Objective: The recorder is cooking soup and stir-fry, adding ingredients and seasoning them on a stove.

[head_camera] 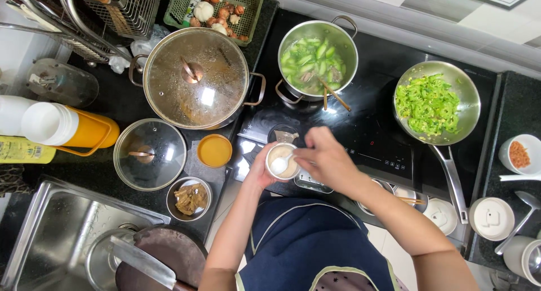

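Closest to the camera, the person's dark apron (315, 246) fills the lower middle, and both forearms reach up from it toward the stove edge. The left hand (259, 170) is wrapped around a small round container (283, 161) of pale powder, gripping it from the side just above the front edge of the black cooktop (372, 127). The right hand (324, 156) is pinched shut on a small white spoon (280, 165), whose bowl sits inside the container, so the two hands are close together, almost touching over it. To the lower left, a cleaver (143, 263) lies across a dark round board (169, 257) beside the steel sink (51, 229). A little further out stand a small bowl of brown pieces (190, 198), a glass lid (149, 154) and an orange-capped jar (214, 150). On the cooktop beyond the hands, a steel pot of green vegetable soup (318, 57) holds a wooden utensil (332, 94), and a frying pan of chopped greens (437, 102) sits to its right. A large covered pot (194, 77) stands left of them. Farthest back, a green basket (217, 6) holds garlic and shallots.
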